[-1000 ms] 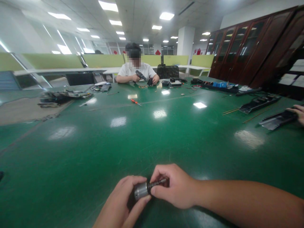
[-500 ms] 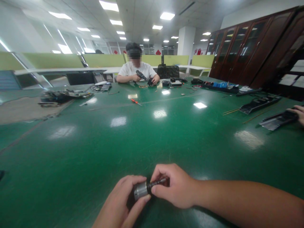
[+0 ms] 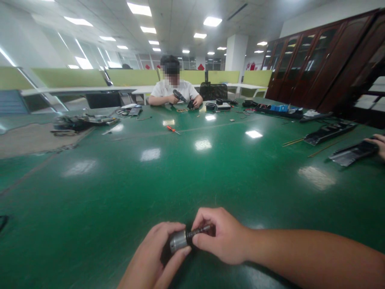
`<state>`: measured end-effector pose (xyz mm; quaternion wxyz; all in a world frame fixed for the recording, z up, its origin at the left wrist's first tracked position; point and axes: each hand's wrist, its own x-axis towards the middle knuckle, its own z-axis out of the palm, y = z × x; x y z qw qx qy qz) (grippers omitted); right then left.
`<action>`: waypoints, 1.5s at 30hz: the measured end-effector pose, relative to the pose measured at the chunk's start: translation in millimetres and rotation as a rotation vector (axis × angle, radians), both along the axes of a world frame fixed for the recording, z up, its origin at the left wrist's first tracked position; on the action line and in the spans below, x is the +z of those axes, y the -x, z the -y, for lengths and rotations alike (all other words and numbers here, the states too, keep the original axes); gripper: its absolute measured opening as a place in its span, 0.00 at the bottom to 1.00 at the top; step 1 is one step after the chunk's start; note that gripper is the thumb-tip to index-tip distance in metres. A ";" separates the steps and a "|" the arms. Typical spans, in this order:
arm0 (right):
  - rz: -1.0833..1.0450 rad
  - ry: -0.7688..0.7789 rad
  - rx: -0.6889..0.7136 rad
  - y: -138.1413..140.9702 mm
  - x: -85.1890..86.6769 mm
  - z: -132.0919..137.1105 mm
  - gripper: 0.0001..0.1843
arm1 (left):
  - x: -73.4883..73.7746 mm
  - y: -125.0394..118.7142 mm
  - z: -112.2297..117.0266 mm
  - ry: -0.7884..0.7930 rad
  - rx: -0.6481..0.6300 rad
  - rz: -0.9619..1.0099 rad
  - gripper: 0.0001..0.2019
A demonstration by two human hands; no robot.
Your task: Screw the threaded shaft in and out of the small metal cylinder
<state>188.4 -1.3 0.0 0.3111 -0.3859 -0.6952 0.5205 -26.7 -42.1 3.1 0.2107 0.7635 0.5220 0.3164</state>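
Note:
Near the table's front edge, a silver metal cylinder with a dark collar (image 3: 179, 241) lies between the thumb and fingers of my left hand (image 3: 155, 251). A thin ridged metal shaft (image 3: 199, 231) points out of its right end, tilted slightly up. My right hand (image 3: 221, 235) pinches this shaft close to the collar, thumb below and index finger above. The far tip of the shaft is partly hidden in the right palm. I cannot tell the exact kind of part.
Across the green table (image 3: 180, 180) a person (image 3: 171, 90) holds a power drill (image 3: 179, 95). An orange screwdriver (image 3: 172, 129) lies mid-table. Dark housings (image 3: 331, 131) sit at right, where another person's hand (image 3: 379, 144) touches a dark part (image 3: 355, 152). Electronic parts (image 3: 81, 122) are piled at left.
Both hands keep the same hold on the metal part, with barely any movement. The view has shifted very slightly.

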 end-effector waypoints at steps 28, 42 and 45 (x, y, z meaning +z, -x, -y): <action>-0.071 0.049 -0.041 1.8 -1.7 -0.7 0.04 | -1.7 3.3 -0.3 0.043 0.015 0.022 0.13; -0.102 0.074 -0.036 2.2 -4.6 -0.9 0.05 | -2.1 6.2 -3.0 0.027 0.000 -0.027 0.13; -0.112 0.092 -0.030 1.7 -4.9 -0.5 0.05 | -3.3 8.2 -3.4 0.027 -0.015 -0.045 0.14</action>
